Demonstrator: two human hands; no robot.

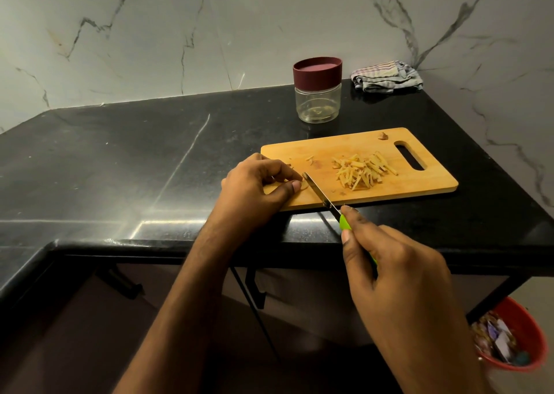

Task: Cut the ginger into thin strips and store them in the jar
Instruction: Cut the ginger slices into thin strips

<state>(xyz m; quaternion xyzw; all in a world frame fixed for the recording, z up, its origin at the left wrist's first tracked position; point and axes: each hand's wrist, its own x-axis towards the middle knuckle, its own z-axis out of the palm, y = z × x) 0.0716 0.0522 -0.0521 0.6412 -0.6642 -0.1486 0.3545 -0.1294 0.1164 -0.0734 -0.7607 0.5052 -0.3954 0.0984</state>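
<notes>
A wooden cutting board (pixel 398 183) lies on the black counter. On its right half sits a pile of pale ginger strips (pixel 361 170). My left hand (pixel 257 188) pinches a small ginger piece (pixel 303 185) at the board's left end, mostly hidden by my fingers. My right hand (pixel 389 261) grips the green handle of a knife (pixel 320 197), whose blade tip rests against that ginger piece. Behind the board stands a clear plastic jar (pixel 317 101) with its maroon lid on.
A folded striped cloth (pixel 386 77) lies at the back right of the counter (pixel 120 159), by the marble wall. A ginger scrap (pixel 473 136) sits at the board's far edge. Below right, on the floor, a red bin (pixel 509 336) holds wrappers.
</notes>
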